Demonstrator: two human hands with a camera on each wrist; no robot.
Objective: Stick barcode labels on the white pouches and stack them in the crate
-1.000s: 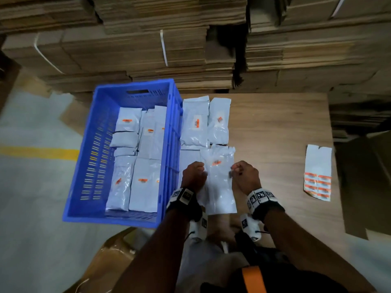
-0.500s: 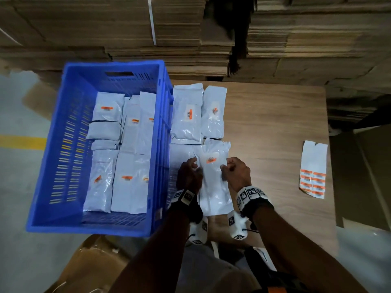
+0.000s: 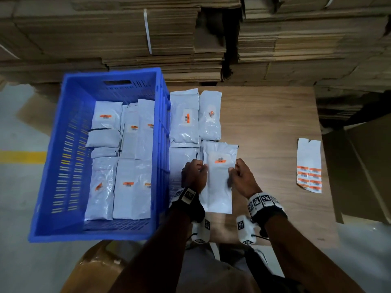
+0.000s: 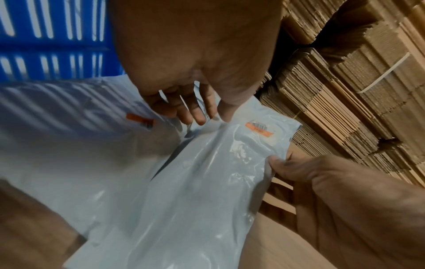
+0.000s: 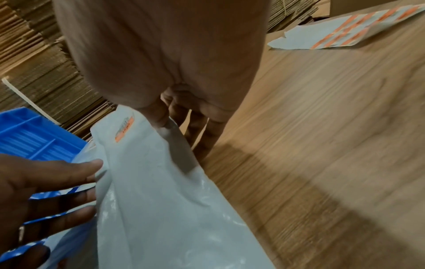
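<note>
I pinch the labelled pouch (image 3: 218,178) by both edges, left hand (image 3: 193,176) and right hand (image 3: 243,178), above the desk (image 3: 268,132).

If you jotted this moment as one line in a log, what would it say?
left hand: grips pouch edge | right hand: grips opposite edge | pouch: labelled, over table | crate: partly filled | label sheet: on table

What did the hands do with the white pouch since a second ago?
Both hands kept hold of the labelled white plastic pouch, left hand on its left edge and right hand on its right edge, and raised it off the wooden table. The blue plastic crate and the white label sheet stayed put.
</note>
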